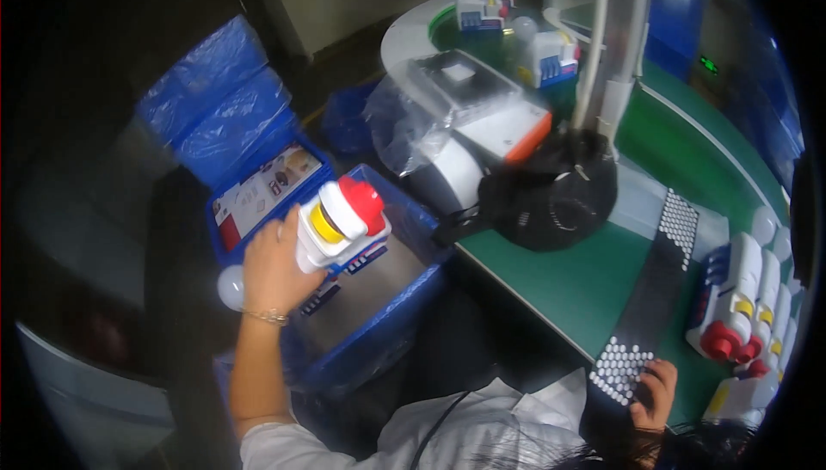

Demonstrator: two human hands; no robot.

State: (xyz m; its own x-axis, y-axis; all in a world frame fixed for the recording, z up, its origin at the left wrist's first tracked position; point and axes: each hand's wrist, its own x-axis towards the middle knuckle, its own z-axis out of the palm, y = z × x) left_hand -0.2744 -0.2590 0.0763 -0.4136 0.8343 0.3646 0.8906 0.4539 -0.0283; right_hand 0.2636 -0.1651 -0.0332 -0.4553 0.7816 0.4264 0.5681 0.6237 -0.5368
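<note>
White unit w/ red cap & yellow ring is in the L hand, which is closed round its side, over the blue-lined bin.

Containers, L to R: blue tray, blue plastic sheeting raised at its far edge, holds a printed sheet. Blue-lined bin, R of tray, shows a pale bottom; blue-and-dark parts by its L wall, under the unit, poss. a 2nd unit, can't tell. Clear bag pt. covers a stack of boxes past the bin's far R corner. Black bag sits at the counter's L edge; contents n/v.

Hard to make out: white ball beside the L wrist, link to unit hidden by hand; print on black bag blurred; units along the counter's R edge overlap, nearest one cut off by dark hair at bottom.

Unit vs hands: in the L hand, well apart from the R hand. R hand, fingers curled, is at the near end of a black strip w/ white discs at both ends, by the counter's near edge; gripping or just touching, can't tell.
</note>
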